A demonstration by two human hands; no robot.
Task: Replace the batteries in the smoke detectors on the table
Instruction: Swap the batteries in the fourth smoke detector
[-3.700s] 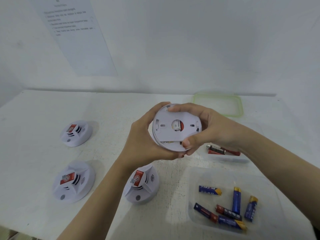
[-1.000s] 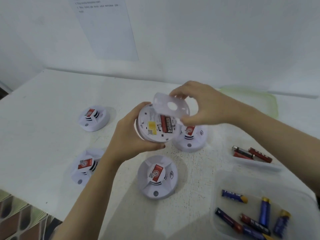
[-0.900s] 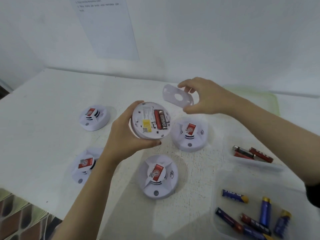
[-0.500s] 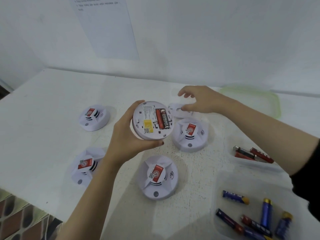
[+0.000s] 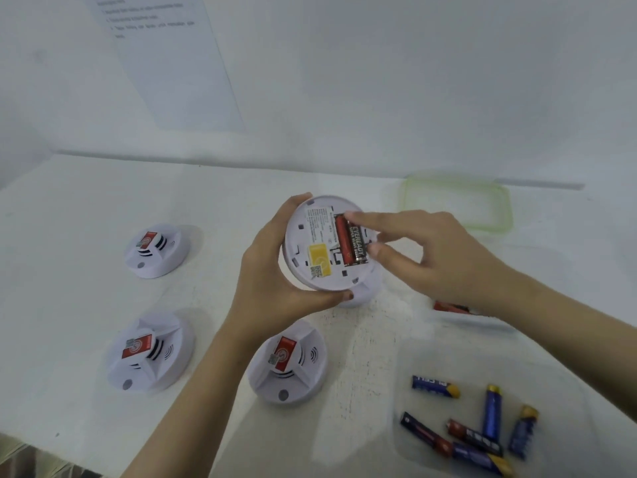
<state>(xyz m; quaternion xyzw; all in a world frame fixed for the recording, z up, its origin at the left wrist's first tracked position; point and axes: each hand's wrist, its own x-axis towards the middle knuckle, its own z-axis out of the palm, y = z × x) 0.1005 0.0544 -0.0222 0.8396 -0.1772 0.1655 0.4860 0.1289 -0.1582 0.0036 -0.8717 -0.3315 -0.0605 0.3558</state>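
Note:
My left hand [image 5: 269, 270] holds a white smoke detector [image 5: 315, 250] above the table, its open back facing me. A red battery [image 5: 341, 241] and a black battery [image 5: 358, 243] lie side by side in its compartment. My right hand [image 5: 437, 257] reaches in from the right, index fingertip on the batteries' top end and thumb against the black battery's lower side, pinching it. The removed back cover is hidden from view. Several blue and red batteries [image 5: 436, 388] lie in a clear tray [image 5: 568, 391] at the front right.
Three closed detectors sit on the white table, at the far left [image 5: 157, 251], near left [image 5: 150, 353] and centre front [image 5: 287, 363]; a fourth detector [image 5: 358, 294] is mostly hidden behind the held one. Red batteries [image 5: 451, 307] lie under my right wrist. A green-rimmed lid [image 5: 506, 208] lies at the back right.
My right hand lifted the back cover off, set it down on the table behind, and has come back to the open compartment. My left hand raised the detector slightly.

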